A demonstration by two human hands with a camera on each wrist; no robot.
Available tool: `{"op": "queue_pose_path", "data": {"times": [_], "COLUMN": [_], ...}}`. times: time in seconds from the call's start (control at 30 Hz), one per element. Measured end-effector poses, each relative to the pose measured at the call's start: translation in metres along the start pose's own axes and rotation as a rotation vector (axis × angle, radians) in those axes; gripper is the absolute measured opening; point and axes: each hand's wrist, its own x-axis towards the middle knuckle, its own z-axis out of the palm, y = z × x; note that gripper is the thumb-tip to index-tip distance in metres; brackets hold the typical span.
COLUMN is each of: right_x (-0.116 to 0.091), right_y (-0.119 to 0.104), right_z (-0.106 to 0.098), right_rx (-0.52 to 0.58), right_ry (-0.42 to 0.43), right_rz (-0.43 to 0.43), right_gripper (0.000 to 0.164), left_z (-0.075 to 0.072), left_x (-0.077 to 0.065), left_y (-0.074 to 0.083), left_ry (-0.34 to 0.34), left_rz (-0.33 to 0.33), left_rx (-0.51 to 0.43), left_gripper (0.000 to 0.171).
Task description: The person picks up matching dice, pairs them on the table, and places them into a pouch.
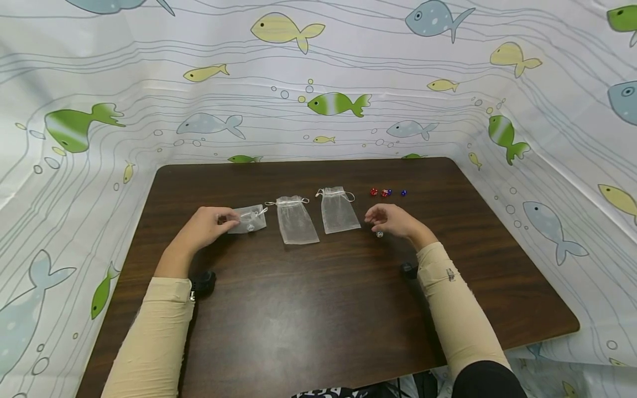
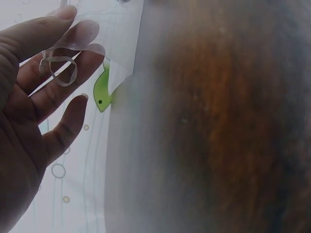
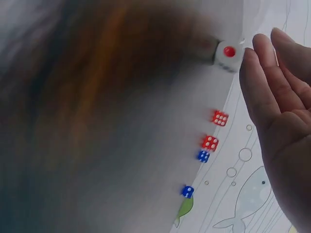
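Note:
My left hand [image 1: 211, 225] pinches the edge of a sheer white drawstring pouch [image 1: 256, 210] lying at the left of the row. Its ribbon loop [image 2: 63, 73] hangs over the fingers in the left wrist view. A white die [image 1: 250, 227] shows through the pouch's fabric. At the right, my right hand [image 1: 390, 219] hovers low over the table with fingers loosely bent and nothing between them. Right by its fingertips sits a white die with a red pip [image 3: 228, 54]. Beyond that hand are two red dice [image 3: 219, 118] and two blue dice [image 3: 187, 191].
Two more sheer drawstring pouches lie flat between the hands, a middle pouch [image 1: 297, 221] and a right pouch [image 1: 340, 210]. The dark wooden table [image 1: 298, 309] has a fish-print curtain [image 1: 318, 72] around its back and sides.

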Motion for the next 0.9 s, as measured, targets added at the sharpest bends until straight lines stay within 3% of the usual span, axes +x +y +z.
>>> {"op": "queue_pose_path", "data": {"times": [0.4,0.9], "right_x": [-0.005,-0.002], "right_y": [0.013,0.007], "right_z": [-0.003,0.0], "right_rx": [0.019,-0.011], "right_ry": [-0.104,-0.059], "right_rz": [-0.018,-0.037], "right_gripper": [0.035,0.028], "left_z": [-0.001,-0.002], "left_x": [0.0,-0.001], "left_y": [-0.002,-0.001], "left_ry": [-0.005,0.0], "left_rz": [0.008,0.012], "left_rx": [-0.005,0.004], "left_gripper": [0.014,0.015]}}
